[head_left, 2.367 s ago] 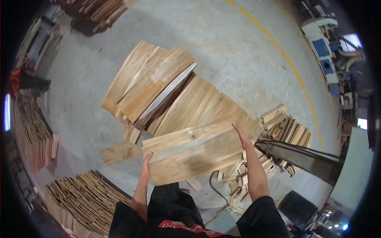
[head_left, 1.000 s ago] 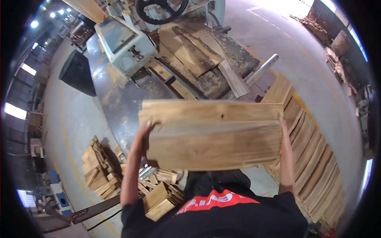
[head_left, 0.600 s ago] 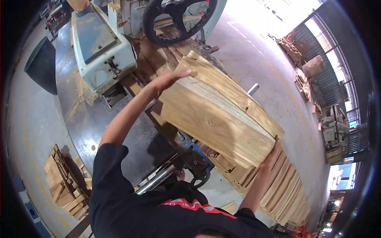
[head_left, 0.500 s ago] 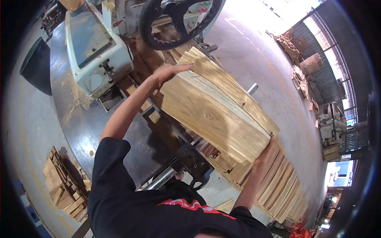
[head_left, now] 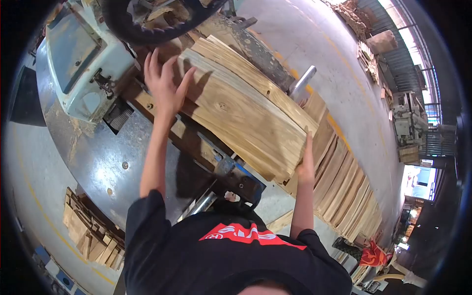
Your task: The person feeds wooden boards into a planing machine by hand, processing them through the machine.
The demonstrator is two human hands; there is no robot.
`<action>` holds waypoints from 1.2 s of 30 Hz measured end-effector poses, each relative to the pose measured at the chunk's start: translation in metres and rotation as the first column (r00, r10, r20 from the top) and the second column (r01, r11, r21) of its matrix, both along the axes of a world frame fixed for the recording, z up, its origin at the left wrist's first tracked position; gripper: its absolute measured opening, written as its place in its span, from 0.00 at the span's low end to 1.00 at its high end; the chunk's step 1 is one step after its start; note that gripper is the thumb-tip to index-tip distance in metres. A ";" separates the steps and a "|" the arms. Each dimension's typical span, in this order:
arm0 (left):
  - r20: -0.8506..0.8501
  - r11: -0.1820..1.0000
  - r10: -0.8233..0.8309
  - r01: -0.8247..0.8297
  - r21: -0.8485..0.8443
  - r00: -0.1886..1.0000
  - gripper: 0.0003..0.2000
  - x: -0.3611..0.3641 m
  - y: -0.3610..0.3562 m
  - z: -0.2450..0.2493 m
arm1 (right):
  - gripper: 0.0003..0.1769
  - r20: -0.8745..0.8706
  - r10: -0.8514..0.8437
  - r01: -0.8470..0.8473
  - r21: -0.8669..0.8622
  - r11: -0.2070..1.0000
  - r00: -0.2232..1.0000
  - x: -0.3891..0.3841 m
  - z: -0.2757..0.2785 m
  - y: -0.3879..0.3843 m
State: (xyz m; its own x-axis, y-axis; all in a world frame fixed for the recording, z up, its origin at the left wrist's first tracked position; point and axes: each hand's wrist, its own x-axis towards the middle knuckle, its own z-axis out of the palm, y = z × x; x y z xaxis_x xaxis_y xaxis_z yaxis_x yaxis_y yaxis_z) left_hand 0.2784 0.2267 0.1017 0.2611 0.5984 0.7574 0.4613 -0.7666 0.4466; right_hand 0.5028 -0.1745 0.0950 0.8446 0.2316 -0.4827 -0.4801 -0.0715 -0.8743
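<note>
A stack of thin wooden boards [head_left: 246, 108] lies slantwise over the machine's side, with uneven edges and a dark knot in its top face. My left hand [head_left: 164, 88] hovers just off the stack's far left end, fingers spread, holding nothing; its shadow falls on the wood. At the near right end, my right hand [head_left: 306, 162] is set against the boards' end edges, one digit reaching over the top corner. The rest of its fingers are partly hidden by the stack.
A black handwheel [head_left: 162, 32] hangs above the far end. Left are a pale machine housing [head_left: 93, 73] and a steel table [head_left: 98, 162] with sawdust. A long row of boards [head_left: 344, 187] stands at right. Offcuts [head_left: 91, 236] lie lower left; a metal bar [head_left: 302, 81] juts out beyond the stack.
My left hand has let go of the boards' far end and opened. The stack sits lower against the machine and farther left in view. My right hand stays at its near end.
</note>
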 end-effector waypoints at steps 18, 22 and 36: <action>0.132 0.813 0.307 -0.187 -0.552 0.943 0.07 -0.133 -0.391 -0.012 | 0.63 0.462 0.881 -0.229 -0.873 0.431 -0.103 -0.032 0.053 0.023; 0.514 0.578 0.376 0.238 -0.781 0.771 0.09 -0.118 -0.433 -0.039 | 0.54 0.514 0.855 -0.616 -0.652 0.441 0.068 -0.058 0.065 0.001; 0.746 0.448 0.612 0.662 -0.601 0.263 0.19 -0.182 -0.384 -0.081 | 0.32 -0.301 0.954 -0.908 0.399 0.129 0.003 -0.165 -0.035 0.006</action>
